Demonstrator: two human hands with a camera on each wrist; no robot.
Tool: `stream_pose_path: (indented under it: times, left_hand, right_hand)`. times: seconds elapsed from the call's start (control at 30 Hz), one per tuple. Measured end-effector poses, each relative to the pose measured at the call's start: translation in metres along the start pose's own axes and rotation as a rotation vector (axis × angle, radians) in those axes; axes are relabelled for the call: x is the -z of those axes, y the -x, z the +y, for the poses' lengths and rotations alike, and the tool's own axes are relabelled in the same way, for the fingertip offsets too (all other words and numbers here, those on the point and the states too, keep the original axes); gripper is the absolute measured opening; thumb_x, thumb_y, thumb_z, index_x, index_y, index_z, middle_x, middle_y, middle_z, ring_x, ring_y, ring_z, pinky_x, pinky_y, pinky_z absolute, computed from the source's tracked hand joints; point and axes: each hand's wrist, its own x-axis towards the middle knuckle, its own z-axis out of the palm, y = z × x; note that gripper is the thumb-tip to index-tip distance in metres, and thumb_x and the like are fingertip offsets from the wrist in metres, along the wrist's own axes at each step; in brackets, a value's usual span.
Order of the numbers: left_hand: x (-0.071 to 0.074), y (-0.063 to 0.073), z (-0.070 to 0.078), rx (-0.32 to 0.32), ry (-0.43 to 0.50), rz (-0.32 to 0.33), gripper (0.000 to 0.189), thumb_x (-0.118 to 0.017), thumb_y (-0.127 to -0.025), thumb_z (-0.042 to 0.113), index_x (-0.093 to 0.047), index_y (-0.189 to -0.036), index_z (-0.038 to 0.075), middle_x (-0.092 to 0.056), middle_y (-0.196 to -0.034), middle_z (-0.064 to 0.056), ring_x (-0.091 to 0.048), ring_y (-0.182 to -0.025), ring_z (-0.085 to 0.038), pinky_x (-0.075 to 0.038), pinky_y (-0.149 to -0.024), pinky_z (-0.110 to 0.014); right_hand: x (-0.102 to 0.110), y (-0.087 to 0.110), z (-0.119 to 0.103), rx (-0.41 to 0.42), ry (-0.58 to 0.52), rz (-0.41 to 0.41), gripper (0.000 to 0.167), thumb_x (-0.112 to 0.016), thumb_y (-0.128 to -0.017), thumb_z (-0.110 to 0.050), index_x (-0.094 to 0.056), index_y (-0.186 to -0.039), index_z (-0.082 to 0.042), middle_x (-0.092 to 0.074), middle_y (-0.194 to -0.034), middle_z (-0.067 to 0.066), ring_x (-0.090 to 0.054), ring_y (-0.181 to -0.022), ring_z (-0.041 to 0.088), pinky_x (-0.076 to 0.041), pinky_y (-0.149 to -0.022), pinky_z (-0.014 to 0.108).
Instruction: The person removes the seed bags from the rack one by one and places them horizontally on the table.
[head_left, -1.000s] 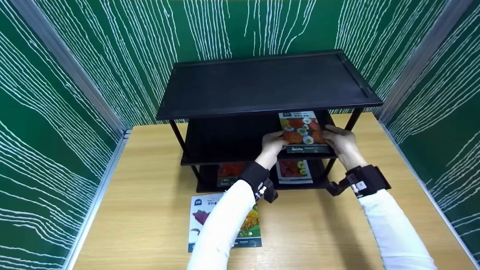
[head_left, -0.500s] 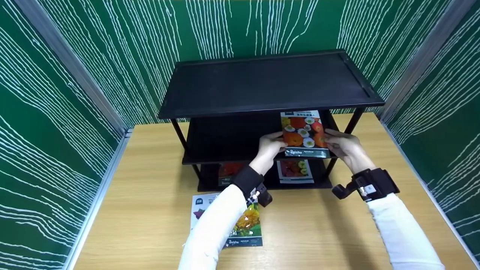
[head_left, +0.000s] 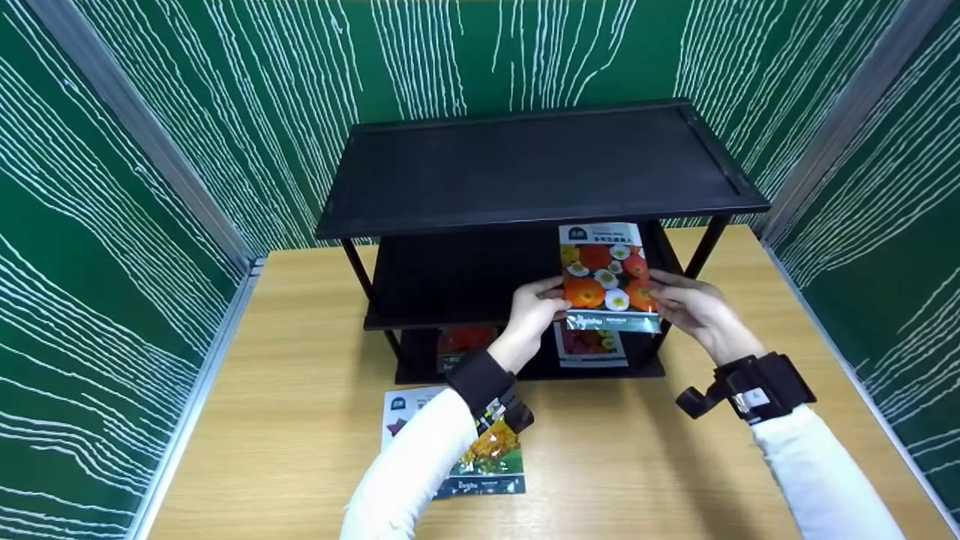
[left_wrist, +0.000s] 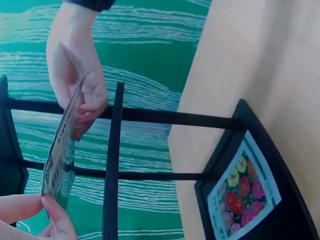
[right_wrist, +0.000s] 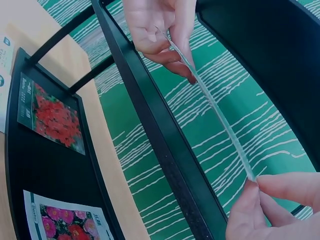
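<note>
A seed packet (head_left: 606, 277) with orange and white flowers is held between both hands at the front of the black rack's middle shelf. Its left edge is pinched by my left hand (head_left: 534, 311), thumb and fingers on either face. My right hand (head_left: 694, 307) pinches the right edge. Edge-on in the right wrist view, the packet (right_wrist: 220, 115) looks thin and slightly bowed, apart from the shelf's front bar. The left wrist view shows its back, with printed text, and the left thumb and fingers (left_wrist: 55, 215) at its corner.
The black three-tier rack (head_left: 525, 172) stands on a wooden table (head_left: 300, 375). On its bottom shelf lie a red-flower packet (right_wrist: 52, 117) and a mixed-flower packet (left_wrist: 242, 195). More packets (head_left: 487, 457) lie on the table, partly under the left sleeve. Green walls (head_left: 480, 60) enclose the back and sides.
Both hands have drawn the orange-flower packet forward and raised it from the middle shelf, so its lower edge now overlaps the bottom shelf's packet in the head view. The other packets stay put.
</note>
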Motion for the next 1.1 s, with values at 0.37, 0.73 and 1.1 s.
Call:
stream_pose_path:
  times: [0.37, 0.73, 1.1]
  left_hand:
    - [0.006, 0.018, -0.004, -0.049, -0.001, -0.046, 0.041, -0.054, -0.076, -0.012, -0.053, -0.117, -0.006, -0.060, -0.089, -0.012, -0.054, -0.067, -0.009, -0.050, -0.067, -0.027]
    - [0.017, 0.041, -0.015, -0.052, 0.016, -0.095, 0.042, -0.053, -0.078, -0.010, -0.052, -0.119, -0.002, -0.058, -0.094, -0.013, -0.055, -0.072, -0.011, -0.049, -0.069, -0.025]
    - [0.022, 0.063, -0.029, -0.057, 0.045, -0.094, 0.043, -0.053, -0.076, -0.010, -0.052, -0.119, -0.005, -0.058, -0.091, -0.010, -0.055, -0.069, -0.009, -0.050, -0.068, -0.025]
  right_hand:
    - [0.002, 0.015, 0.012, 0.028, 0.002, -0.066, 0.032, -0.043, -0.085, 0.012, -0.067, -0.090, -0.008, -0.063, -0.084, 0.008, -0.059, -0.078, 0.014, -0.047, -0.072, 0.022]
    - [0.003, 0.032, 0.028, 0.036, 0.049, -0.077, 0.032, -0.044, -0.086, 0.009, -0.067, -0.094, -0.011, -0.065, -0.088, 0.006, -0.060, -0.082, 0.013, -0.048, -0.074, 0.023]
    - [0.001, 0.048, 0.045, 0.043, 0.067, -0.043, 0.028, -0.047, -0.087, 0.004, -0.067, -0.094, -0.013, -0.065, -0.091, 0.005, -0.060, -0.085, 0.013, -0.048, -0.076, 0.022]
